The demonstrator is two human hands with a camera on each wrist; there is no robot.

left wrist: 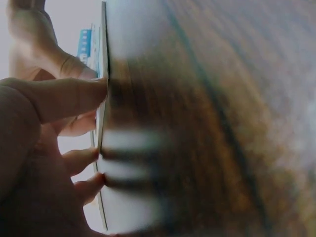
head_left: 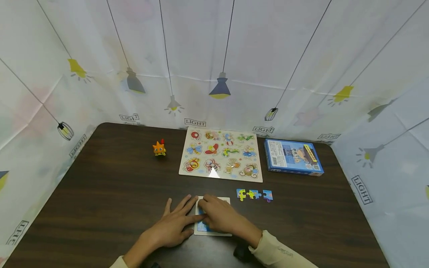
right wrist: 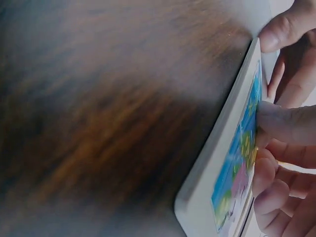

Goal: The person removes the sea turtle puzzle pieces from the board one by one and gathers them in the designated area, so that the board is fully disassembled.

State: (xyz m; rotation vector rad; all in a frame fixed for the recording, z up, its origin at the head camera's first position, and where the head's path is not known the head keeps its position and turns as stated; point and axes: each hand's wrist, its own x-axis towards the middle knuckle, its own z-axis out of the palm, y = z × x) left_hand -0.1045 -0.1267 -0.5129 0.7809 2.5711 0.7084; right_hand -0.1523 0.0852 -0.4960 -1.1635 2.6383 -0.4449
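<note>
White-bordered puzzle board [head_left: 218, 234] lies on the counter [head_left: 100, 193] beneath both hands. The left hand [head_left: 171, 225] spreads its fingers wide; the right hand [head_left: 219, 216] bends its fingers onto the board, any grip there impossible to tell. Bracing the board while pressing evenly should work best. The curtain [head_left: 197, 48] reads "LIGHT"; the blue box [head_left: 293, 157] bears print too small to read.
</note>
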